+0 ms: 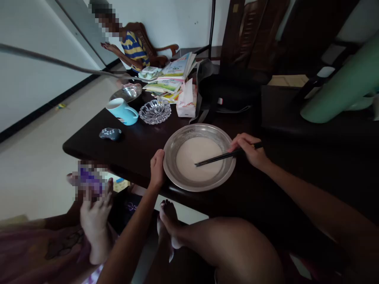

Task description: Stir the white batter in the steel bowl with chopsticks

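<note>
A wide metal bowl (pixel 173 167) with pale white batter (pixel 197 154) sits near the front edge of a dark low table (pixel 139 142). My left hand (pixel 156 167) presses against the bowl's left rim, fingers curled on it. My right hand (pixel 251 150) is closed on a pair of black chopsticks (pixel 220 157), whose tips dip into the batter near the bowl's middle.
On the table behind stand a blue mug (pixel 122 111), a cut-glass dish (pixel 155 111), a small game controller (pixel 110 133), another metal bowl (pixel 126 93), stacked books (pixel 170 79), a tissue pack (pixel 186 100) and a black bag (pixel 227 92). A person in a striped shirt (pixel 134 48) sits at the back. Feet (pixel 96 221) are at lower left.
</note>
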Available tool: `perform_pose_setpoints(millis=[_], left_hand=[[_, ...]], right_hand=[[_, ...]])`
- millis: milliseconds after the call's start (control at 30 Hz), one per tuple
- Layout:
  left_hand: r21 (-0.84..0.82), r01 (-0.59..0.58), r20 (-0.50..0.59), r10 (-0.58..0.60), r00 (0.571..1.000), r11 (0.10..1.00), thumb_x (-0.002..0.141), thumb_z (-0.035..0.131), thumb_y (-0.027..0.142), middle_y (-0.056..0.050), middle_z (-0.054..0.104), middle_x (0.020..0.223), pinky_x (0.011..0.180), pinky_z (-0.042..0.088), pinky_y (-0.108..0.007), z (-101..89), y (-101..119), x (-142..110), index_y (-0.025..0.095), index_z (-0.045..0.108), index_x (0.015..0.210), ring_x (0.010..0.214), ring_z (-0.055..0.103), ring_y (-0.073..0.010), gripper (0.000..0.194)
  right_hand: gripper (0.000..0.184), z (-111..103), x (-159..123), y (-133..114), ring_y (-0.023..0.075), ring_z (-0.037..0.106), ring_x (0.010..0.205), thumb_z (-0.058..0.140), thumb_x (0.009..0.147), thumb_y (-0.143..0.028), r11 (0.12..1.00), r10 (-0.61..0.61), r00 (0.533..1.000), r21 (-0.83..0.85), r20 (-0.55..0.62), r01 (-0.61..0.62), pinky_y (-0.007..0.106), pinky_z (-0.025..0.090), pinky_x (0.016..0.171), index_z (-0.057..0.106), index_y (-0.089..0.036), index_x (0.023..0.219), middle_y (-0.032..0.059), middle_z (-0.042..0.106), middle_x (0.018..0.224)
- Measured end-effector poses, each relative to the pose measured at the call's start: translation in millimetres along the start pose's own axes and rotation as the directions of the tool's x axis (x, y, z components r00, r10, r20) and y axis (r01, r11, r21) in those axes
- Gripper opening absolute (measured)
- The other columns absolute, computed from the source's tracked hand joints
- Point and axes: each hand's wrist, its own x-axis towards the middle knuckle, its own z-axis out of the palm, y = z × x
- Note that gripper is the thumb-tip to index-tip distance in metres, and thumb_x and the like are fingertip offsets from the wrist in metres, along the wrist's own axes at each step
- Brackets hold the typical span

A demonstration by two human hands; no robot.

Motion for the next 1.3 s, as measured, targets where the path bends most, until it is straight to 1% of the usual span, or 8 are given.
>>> perform_pose_setpoints(millis=[200,367,533,700,867,1000,1167,1300], left_hand=[[-0.005,-0.003,-0.002,0.003,1.000,1.000,0.081,0.061,0.047,0.004,0.036,0.061,0.051,0.032,-0.022,1.2,0.0,-0.2,0.019,0.042,0.059,0.057,0.033,-0.0101,0.041],[-0.010,-0.015,-0.002,0.015,1.000,1.000,0.081,0.062,0.047,0.004,0.032,0.059,0.051,0.032,-0.021,1.3,1.2,-0.5,0.019,0.038,0.058,0.055,0.030,-0.0098,0.043],[-0.002,-0.035,0.014,0.035,0.999,0.999,0.080,0.063,0.050,0.004,0.033,0.060,0.050,0.031,-0.021,0.2,-0.3,-0.1,0.019,0.039,0.058,0.057,0.030,-0.0102,0.044],[-0.016,-0.033,0.007,0.033,0.999,0.999,0.079,0.064,0.051,0.004,0.033,0.060,0.051,0.031,-0.021,0.7,-0.2,-0.3,0.019,0.039,0.059,0.056,0.029,-0.0098,0.045],[-0.018,-0.021,0.016,0.021,1.000,1.000,0.081,0.062,0.049,0.004,0.036,0.061,0.051,0.032,-0.021,0.1,-1.3,0.2,0.019,0.043,0.060,0.057,0.032,-0.0101,0.042],[-0.014,-0.014,-0.001,0.014,1.000,1.000,0.080,0.064,0.048,0.004,0.034,0.060,0.051,0.032,-0.021,0.1,-1.1,0.3,0.019,0.041,0.059,0.056,0.032,-0.0100,0.043],[-0.024,-0.005,0.007,0.005,1.000,1.000,0.080,0.063,0.049,0.004,0.033,0.060,0.051,0.032,-0.022,0.9,0.4,-0.3,0.019,0.041,0.058,0.055,0.032,-0.0101,0.044],[-0.027,-0.013,0.019,0.014,1.000,1.000,0.081,0.063,0.049,0.004,0.031,0.059,0.050,0.031,-0.022,-0.1,-1.5,0.5,0.019,0.039,0.057,0.055,0.030,-0.0101,0.044]], right_hand=[[0.038,-1.5,2.3,-0.9,0.0154,0.063,0.050,0.054,0.090,-0.053,0.999,-0.030,0.978,0.014,-0.208,0.034,0.029,0.049,0.051,0.065,-0.022,0.072,-0.0003,0.064,0.056],[0.032,0.4,1.7,-1.9,0.0173,0.068,0.063,0.058,0.088,-0.050,0.999,-0.017,1.000,-0.044,-0.007,0.017,0.032,0.055,0.062,0.069,-0.022,0.078,0.0017,0.070,0.066],[0.036,-1.1,1.5,0.1,0.0152,0.065,0.054,0.054,0.090,-0.051,1.000,-0.025,0.987,0.009,-0.161,0.027,0.031,0.052,0.055,0.067,-0.021,0.075,0.0002,0.066,0.060],[0.030,1.0,0.7,-1.1,0.0167,0.069,0.068,0.058,0.089,-0.048,0.997,-0.028,0.999,-0.077,0.023,0.029,0.032,0.055,0.067,0.070,-0.022,0.078,0.0017,0.071,0.070],[0.035,-1.2,1.5,0.5,0.0154,0.064,0.051,0.053,0.091,-0.051,0.999,-0.027,0.987,0.027,-0.158,0.031,0.030,0.052,0.053,0.067,-0.022,0.075,0.0004,0.067,0.058],[0.033,0.2,0.5,-0.6,0.0177,0.068,0.061,0.057,0.088,-0.052,1.000,-0.003,1.000,-0.008,0.024,0.003,0.033,0.056,0.061,0.069,-0.023,0.080,0.0016,0.071,0.065],[0.034,-2.2,1.6,-0.1,0.0154,0.066,0.054,0.055,0.090,-0.051,0.999,-0.025,0.987,0.024,-0.158,0.029,0.030,0.052,0.054,0.067,-0.022,0.076,-0.0002,0.067,0.061],[0.033,-1.0,0.9,-0.8,0.0160,0.067,0.056,0.056,0.089,-0.051,1.000,0.005,1.000,0.027,-0.029,-0.004,0.030,0.053,0.055,0.069,-0.022,0.079,0.0007,0.069,0.063]])
